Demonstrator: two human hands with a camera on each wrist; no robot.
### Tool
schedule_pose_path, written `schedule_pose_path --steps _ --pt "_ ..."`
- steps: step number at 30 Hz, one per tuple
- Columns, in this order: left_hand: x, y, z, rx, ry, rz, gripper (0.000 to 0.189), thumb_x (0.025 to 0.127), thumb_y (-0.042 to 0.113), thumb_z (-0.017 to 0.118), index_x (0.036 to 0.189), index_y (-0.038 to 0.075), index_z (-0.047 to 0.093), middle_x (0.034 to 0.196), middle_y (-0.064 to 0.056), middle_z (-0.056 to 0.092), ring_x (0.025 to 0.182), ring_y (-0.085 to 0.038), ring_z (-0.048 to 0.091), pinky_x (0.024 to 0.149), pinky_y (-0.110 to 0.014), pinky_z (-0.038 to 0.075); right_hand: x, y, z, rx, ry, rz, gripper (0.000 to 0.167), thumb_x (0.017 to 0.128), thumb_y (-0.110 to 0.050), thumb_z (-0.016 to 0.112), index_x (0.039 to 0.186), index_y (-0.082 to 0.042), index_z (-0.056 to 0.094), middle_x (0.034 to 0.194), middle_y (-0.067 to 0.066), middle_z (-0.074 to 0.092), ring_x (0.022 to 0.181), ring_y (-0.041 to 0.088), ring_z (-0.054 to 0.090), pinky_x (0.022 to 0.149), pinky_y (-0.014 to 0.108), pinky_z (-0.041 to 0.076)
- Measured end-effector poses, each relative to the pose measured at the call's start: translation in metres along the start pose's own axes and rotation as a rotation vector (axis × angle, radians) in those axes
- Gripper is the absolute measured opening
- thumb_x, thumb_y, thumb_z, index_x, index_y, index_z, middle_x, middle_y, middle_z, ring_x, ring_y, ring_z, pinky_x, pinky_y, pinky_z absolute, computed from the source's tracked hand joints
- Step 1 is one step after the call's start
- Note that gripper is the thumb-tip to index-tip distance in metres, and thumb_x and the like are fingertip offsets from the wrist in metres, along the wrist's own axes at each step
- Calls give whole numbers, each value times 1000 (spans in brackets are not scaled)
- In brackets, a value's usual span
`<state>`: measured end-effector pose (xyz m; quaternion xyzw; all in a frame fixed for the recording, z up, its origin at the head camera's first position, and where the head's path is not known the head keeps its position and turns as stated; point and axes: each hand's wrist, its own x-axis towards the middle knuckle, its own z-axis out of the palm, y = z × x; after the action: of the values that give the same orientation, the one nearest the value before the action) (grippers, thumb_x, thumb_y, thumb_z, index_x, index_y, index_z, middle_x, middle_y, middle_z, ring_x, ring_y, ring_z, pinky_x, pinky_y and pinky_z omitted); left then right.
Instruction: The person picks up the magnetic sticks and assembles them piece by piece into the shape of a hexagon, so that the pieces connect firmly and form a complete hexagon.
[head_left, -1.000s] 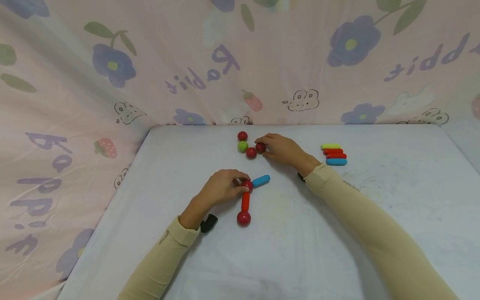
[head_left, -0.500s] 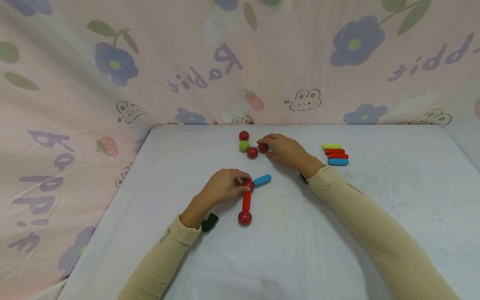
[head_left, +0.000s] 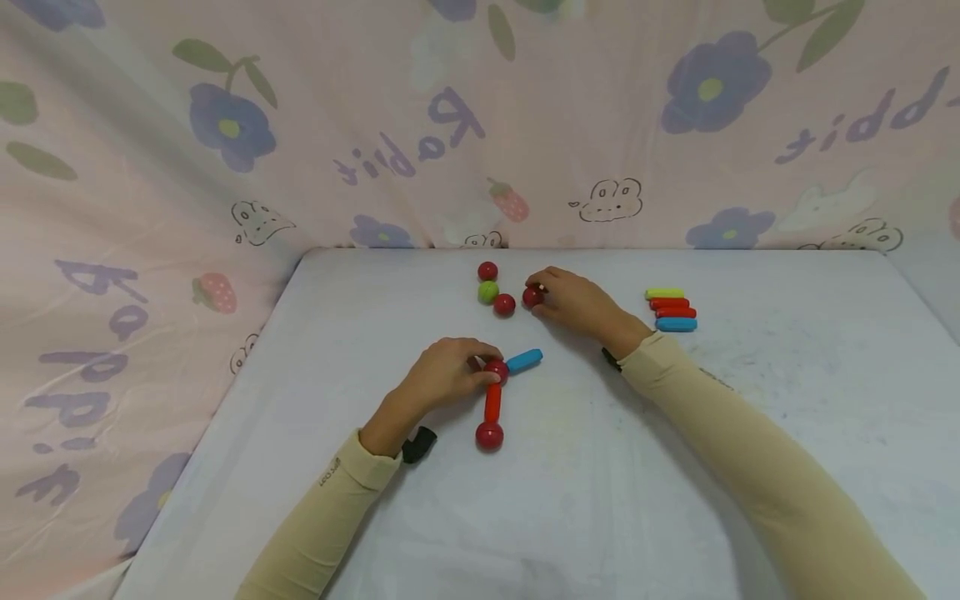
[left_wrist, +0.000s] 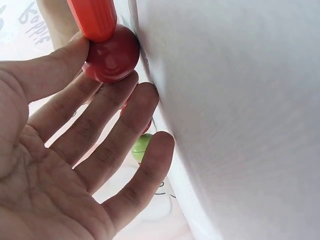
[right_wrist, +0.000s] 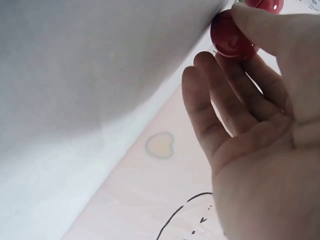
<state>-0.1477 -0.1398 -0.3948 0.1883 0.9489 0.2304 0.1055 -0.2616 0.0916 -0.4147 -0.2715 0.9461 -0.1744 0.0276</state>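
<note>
My left hand (head_left: 448,373) pinches a red ball (left_wrist: 114,54) between thumb and fingers. From that ball a red rod (head_left: 492,403) runs toward the near side to a second red ball (head_left: 489,436), and a blue rod (head_left: 524,361) points off to the right. Farther back, my right hand (head_left: 576,305) holds a loose red ball (right_wrist: 231,34) with thumb and fingertips, low over the white table. Just left of it lie a red ball (head_left: 504,305), a green ball (head_left: 488,292) and another red ball (head_left: 487,271).
At the right, a yellow-green rod (head_left: 664,293), two red rods (head_left: 670,304) and a blue rod (head_left: 676,324) lie side by side. The white table (head_left: 675,467) meets a printed cloth (head_left: 420,192) at its back and left edges.
My right hand has drawn its red ball slightly to the right, away from the other balls. The left hand keeps its grip on the joined pieces.
</note>
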Motion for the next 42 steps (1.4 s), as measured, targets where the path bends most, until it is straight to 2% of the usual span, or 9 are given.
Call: schedule_pose_path --steps 9,16,22,24,28,42 --pt "1 -1 3 6 -2 -18 32 89 28 75 120 19 72 107 2 74 97 -16 67 83 -33 54 -7 2 -1 -1 -1 5 48 93 -26 71 135 -9 55 129 14 62 113 27 61 100 45 52" --pt "1 -2 5 -4 -4 1 32 89 27 75 120 18 72 107 1 74 97 -16 67 84 -34 55 -14 4 1 4 6 23 48 93 -29 70 135 -10 56 126 11 63 110 25 61 99 44 53" --pt "-3 -4 4 -7 2 -47 33 89 27 76 120 20 72 107 3 74 96 -15 67 83 -33 54 -17 -3 2 15 -13 -25 49 94 -32 69 136 -10 55 125 11 62 110 25 60 99 43 53" --pt "-3 -5 3 -10 5 -45 33 88 27 76 120 20 72 106 3 74 96 -15 67 83 -32 54 -18 -4 2 6 -11 -31 49 94 -32 69 136 -10 55 124 10 63 108 24 60 98 42 53" --pt "-1 -3 3 -16 2 -32 34 88 27 76 121 20 72 107 3 74 96 -15 67 83 -32 54 -25 -3 1 -6 1 -27 48 94 -31 69 135 -10 56 122 10 63 106 23 60 97 41 54" --pt "0 -1 3 -27 -2 -50 34 88 27 77 120 20 72 105 1 74 96 -16 66 85 -34 54 -48 -10 -1 -7 3 -20 49 92 -31 72 135 -13 56 127 9 63 111 24 61 95 42 56"
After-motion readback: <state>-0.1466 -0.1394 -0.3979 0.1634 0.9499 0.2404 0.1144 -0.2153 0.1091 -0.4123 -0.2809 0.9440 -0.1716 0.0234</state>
